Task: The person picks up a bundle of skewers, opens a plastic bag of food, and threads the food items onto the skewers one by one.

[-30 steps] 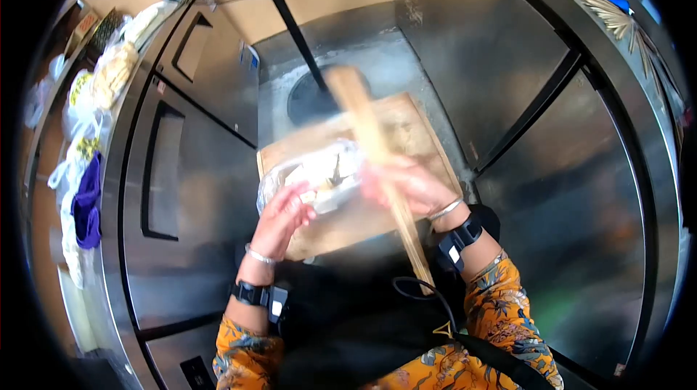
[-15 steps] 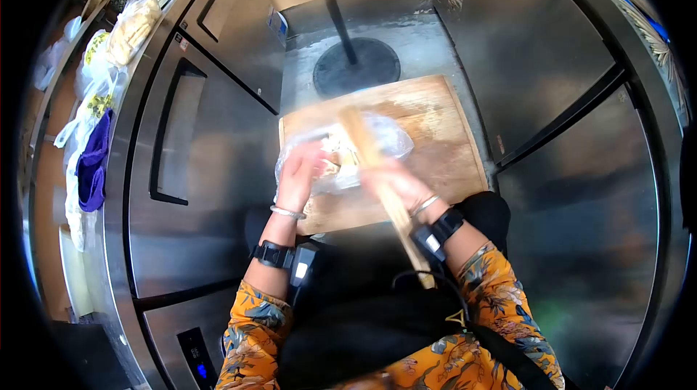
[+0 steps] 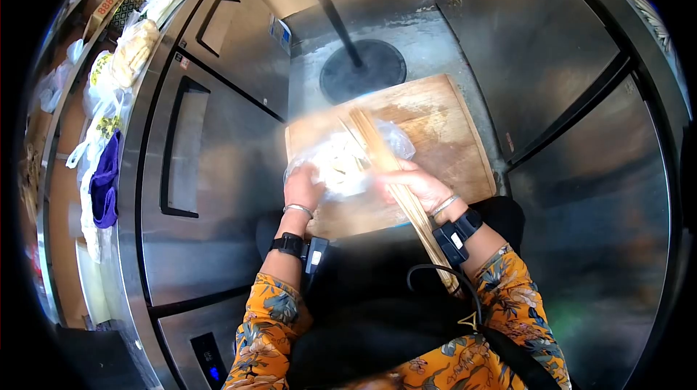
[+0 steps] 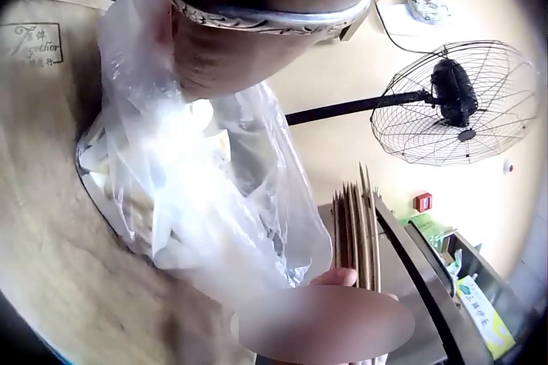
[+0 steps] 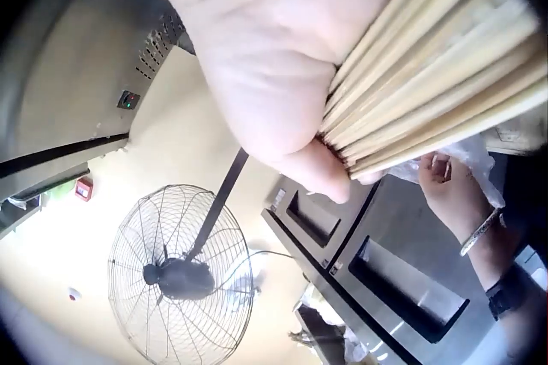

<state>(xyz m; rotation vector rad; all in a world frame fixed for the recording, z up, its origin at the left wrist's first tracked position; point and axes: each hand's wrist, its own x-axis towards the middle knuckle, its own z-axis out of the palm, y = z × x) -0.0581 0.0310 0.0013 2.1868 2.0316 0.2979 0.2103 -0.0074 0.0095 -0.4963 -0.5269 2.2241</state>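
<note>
Plastic bag sits toward the cutting board's left edge, more open room right. Right hand is clamped round the wooden skewers; left hand's curled onto the bag.

Both forearms reach forward — right hand gripping, left hand with curled fingers.

1 hand, the right, grips a bundle of thin wooden sticks slanting over a clear plastic bag of pale pieces. The left hand is at the bag's near left side, above the wooden board.
</note>
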